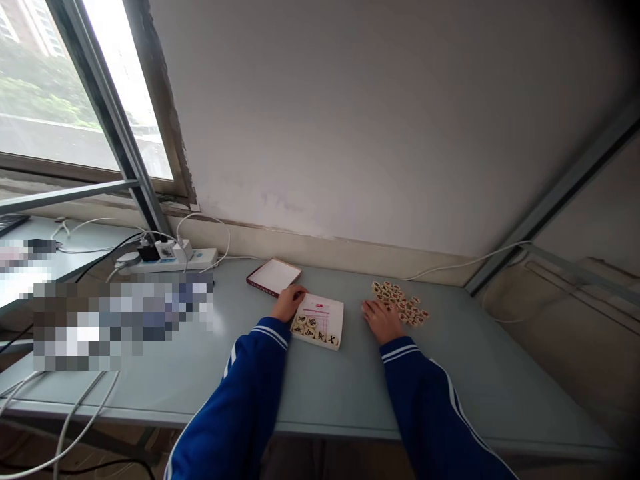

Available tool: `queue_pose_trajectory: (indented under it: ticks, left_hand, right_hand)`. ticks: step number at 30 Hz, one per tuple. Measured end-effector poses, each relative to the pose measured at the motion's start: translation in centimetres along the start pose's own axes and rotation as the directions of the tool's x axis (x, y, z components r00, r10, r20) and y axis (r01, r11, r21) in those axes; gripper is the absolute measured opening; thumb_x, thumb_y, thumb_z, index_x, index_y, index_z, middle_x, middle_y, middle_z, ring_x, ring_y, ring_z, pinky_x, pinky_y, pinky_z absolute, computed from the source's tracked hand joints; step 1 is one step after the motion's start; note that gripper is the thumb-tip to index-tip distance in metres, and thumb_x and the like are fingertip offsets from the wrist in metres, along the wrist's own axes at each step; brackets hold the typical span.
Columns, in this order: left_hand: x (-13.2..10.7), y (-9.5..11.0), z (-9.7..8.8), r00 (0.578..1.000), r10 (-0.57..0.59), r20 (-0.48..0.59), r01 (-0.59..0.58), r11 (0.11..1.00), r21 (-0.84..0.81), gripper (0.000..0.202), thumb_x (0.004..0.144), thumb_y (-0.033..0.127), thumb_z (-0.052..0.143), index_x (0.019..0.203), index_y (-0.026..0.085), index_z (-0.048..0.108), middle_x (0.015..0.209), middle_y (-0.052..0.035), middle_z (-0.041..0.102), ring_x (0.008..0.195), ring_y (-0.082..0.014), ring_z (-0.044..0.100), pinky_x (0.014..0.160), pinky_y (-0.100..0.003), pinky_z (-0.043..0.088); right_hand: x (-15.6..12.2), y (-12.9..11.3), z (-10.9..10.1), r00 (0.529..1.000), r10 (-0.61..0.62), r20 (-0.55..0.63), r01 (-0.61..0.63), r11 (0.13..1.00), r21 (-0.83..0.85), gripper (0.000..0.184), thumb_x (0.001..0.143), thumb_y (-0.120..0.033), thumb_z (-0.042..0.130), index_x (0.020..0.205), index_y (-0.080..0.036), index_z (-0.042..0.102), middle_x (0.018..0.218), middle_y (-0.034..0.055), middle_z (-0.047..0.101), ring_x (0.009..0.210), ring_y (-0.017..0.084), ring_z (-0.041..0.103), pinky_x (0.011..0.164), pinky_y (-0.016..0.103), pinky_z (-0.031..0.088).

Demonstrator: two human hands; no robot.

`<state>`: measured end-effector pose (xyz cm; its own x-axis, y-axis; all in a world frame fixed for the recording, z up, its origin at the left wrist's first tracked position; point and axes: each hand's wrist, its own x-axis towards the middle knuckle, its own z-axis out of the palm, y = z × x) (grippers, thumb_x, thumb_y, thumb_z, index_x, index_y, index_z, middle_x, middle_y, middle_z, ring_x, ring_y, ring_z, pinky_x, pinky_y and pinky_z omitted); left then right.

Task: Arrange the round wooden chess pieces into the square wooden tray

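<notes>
A shallow white box point(338, 323) lies on the table with several Chinese chess pieces point(310, 332) along its near side and left corner. Red print shows on its bare bottom. My left hand point(289, 303) is at the box's far left corner, fingers closed on the rim. To the right, my right hand point(383, 321) is low over the table beside a loose pile of round Chinese chess pieces point(407, 307). Its fingers are bent and close together; whatever is under the fingertips is too small to make out.
Behind my left hand lies the dark red box lid point(274, 275), inside facing up. A white power strip point(173, 261) with plugs and cables stands at the back left. Blurred-out items point(125, 320) cover the table's left part. Metal posts point(550, 200) rise on both sides.
</notes>
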<state>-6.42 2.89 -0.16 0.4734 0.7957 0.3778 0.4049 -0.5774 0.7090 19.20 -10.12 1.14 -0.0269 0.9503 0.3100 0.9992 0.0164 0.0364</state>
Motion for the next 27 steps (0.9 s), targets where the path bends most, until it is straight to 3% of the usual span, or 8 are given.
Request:
queue_pose_trajectory:
  ticks: [4, 8, 10, 12, 14, 17, 21, 27]
  left_hand:
    - [0.0, 0.2, 0.0, 1.0, -0.029, 0.008, 0.029, 1.0, -0.001, 0.021, 0.076, 0.021, 0.044, 0.082, 0.014, 0.063, 0.084, -0.0062, 0.061, 0.074, -0.0158, 0.056, 0.072, -0.026, 0.043]
    - [-0.1, 0.4, 0.1, 1.0, -0.031, 0.003, 0.031, 0.999, 0.01, 0.021, 0.077, 0.021, 0.043, 0.082, 0.014, 0.063, 0.084, -0.0062, 0.061, 0.075, -0.0159, 0.056, 0.073, -0.027, 0.043]
    - [-0.1, 0.3, 0.1, 1.0, -0.028, -0.002, 0.028, 0.999, 0.018, 0.021, 0.077, 0.021, 0.044, 0.082, 0.014, 0.063, 0.083, -0.0061, 0.061, 0.076, -0.0161, 0.055, 0.074, -0.027, 0.043]
    - [-0.2, 0.1, 0.2, 1.0, -0.021, -0.009, 0.021, 0.999, 0.028, 0.021, 0.077, 0.022, 0.044, 0.082, 0.014, 0.063, 0.084, -0.0063, 0.061, 0.077, -0.0162, 0.055, 0.075, -0.028, 0.043]
    - [-0.3, -0.1, 0.3, 1.0, -0.018, -0.017, 0.018, 0.999, 0.033, 0.022, 0.078, 0.021, 0.043, 0.083, 0.014, 0.063, 0.084, -0.0062, 0.061, 0.078, -0.0161, 0.055, 0.075, -0.027, 0.043]
    - [-0.4, -0.3, 0.4, 0.998, -0.049, -0.029, 0.05, 0.999, 0.023, 0.022, 0.078, 0.021, 0.044, 0.084, 0.013, 0.063, 0.082, -0.0056, 0.062, 0.075, -0.0153, 0.055, 0.072, -0.027, 0.044]
    - [-0.3, -0.3, 0.5, 0.997, -0.074, -0.036, 0.075, 0.997, 0.017, 0.02, 0.077, 0.021, 0.045, 0.083, 0.013, 0.063, 0.08, -0.0052, 0.062, 0.072, -0.0147, 0.055, 0.071, -0.026, 0.044]
    - [-0.3, 0.2, 0.2, 0.997, -0.07, -0.012, 0.07, 0.998, 0.006, 0.021, 0.078, 0.022, 0.044, 0.083, 0.013, 0.062, 0.082, -0.0058, 0.062, 0.076, -0.0155, 0.055, 0.072, -0.027, 0.043]
  right_hand:
    - [-1.0, 1.8, 0.9, 0.999, -0.039, 0.006, 0.04, 0.993, -0.111, 0.034, 0.085, -0.019, 0.034, 0.113, -0.02, 0.054, 0.117, 0.0101, 0.053, 0.11, 0.024, 0.04, 0.096, 0.047, 0.018]
    - [-0.7, 2.2, -0.4, 0.996, 0.069, -0.056, -0.073, 0.994, -0.078, 0.032, 0.085, -0.019, 0.034, 0.103, -0.021, 0.06, 0.118, 0.0085, 0.052, 0.111, 0.025, 0.04, 0.094, 0.049, 0.02]
    - [0.2, 0.6, -1.6, 0.992, 0.071, -0.103, -0.066, 0.996, 0.056, 0.029, 0.085, -0.023, 0.038, 0.104, -0.025, 0.059, 0.119, 0.0059, 0.052, 0.11, 0.024, 0.04, 0.092, 0.046, 0.025]
    - [1.5, -2.3, -2.7, 0.994, -0.029, -0.106, 0.051, 0.975, 0.215, 0.03, 0.082, -0.024, 0.044, 0.11, -0.029, 0.056, 0.116, 0.0042, 0.053, 0.107, 0.021, 0.043, 0.089, 0.039, 0.031]
    - [2.8, -5.6, -3.1, 0.973, -0.233, 0.002, 0.216, 0.905, 0.367, 0.031, 0.077, -0.022, 0.052, 0.107, -0.03, 0.057, 0.108, 0.002, 0.057, 0.1, 0.018, 0.049, 0.085, 0.033, 0.035]
    - [4.1, -9.3, -2.5, 0.899, -0.419, 0.13, 0.294, 0.796, 0.529, 0.03, 0.068, -0.019, 0.062, 0.097, -0.027, 0.061, 0.097, 0.0, 0.061, 0.09, 0.016, 0.054, 0.082, 0.029, 0.039]
    - [4.6, -10.4, -1.0, 0.923, -0.378, 0.076, 0.261, 0.757, 0.598, 0.025, 0.066, -0.018, 0.064, 0.09, -0.022, 0.061, 0.09, -0.0003, 0.062, 0.082, 0.014, 0.055, 0.078, 0.027, 0.041]
    - [4.9, -6.6, -0.3, 0.982, -0.168, -0.088, 0.188, 0.782, 0.595, 0.024, 0.077, -0.02, 0.048, 0.099, -0.019, 0.056, 0.092, 0.0043, 0.057, 0.079, 0.013, 0.054, 0.075, 0.027, 0.043]
